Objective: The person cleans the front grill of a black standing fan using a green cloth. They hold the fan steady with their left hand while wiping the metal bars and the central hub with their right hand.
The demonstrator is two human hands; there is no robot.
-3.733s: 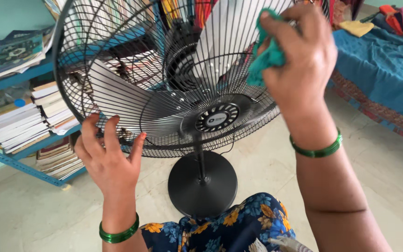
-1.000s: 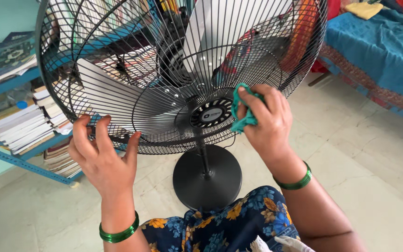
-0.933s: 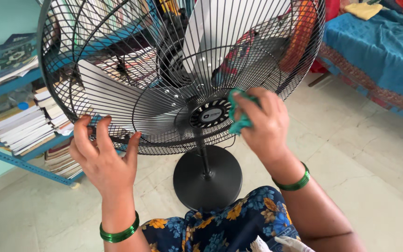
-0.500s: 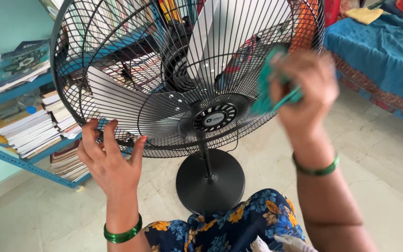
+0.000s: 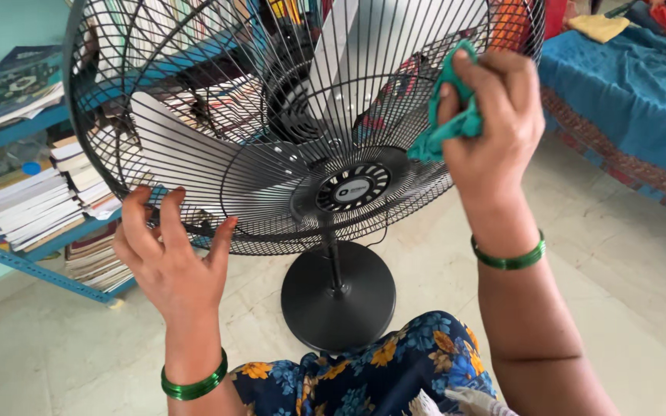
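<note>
Right hand closed on green cloth, wiping fan grille; left hand spread wide, steadying rim. Next probably needs another firm stroke.

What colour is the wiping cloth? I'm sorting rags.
Teal green cloth, bunched in the right hand; head view.
</note>
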